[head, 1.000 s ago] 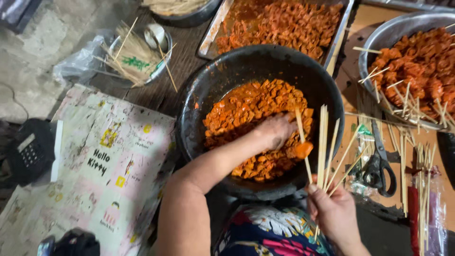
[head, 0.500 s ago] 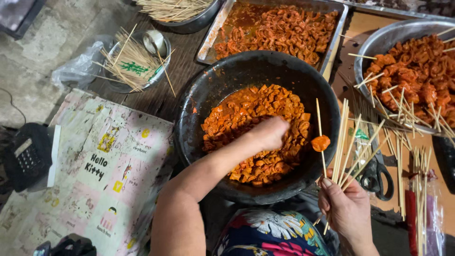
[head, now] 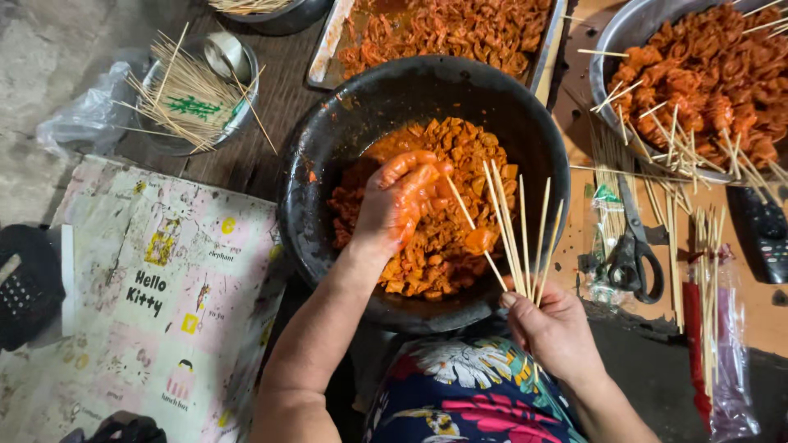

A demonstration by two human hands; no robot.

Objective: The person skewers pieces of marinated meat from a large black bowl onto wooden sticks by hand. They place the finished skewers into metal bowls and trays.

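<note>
A large black bowl holds orange, sauce-coated meat pieces. My left hand, smeared with orange sauce, rests in the meat with its fingers curled over the pieces. My right hand is at the bowl's near rim and grips a bundle of several thin wooden skewers that fan upward over the bowl. One skewer carries a single orange meat piece near its middle.
A metal tray of sauced meat lies behind the bowl. A metal bowl of finished skewers sits at the right, with loose skewers and black scissors beside it. At upper left is a bowl of skewers; a patterned mat lies left.
My left hand has shifted within the bowl and now lies over the meat's left side. My right hand has brought the skewers back over the bowl, the speared piece moving left.
</note>
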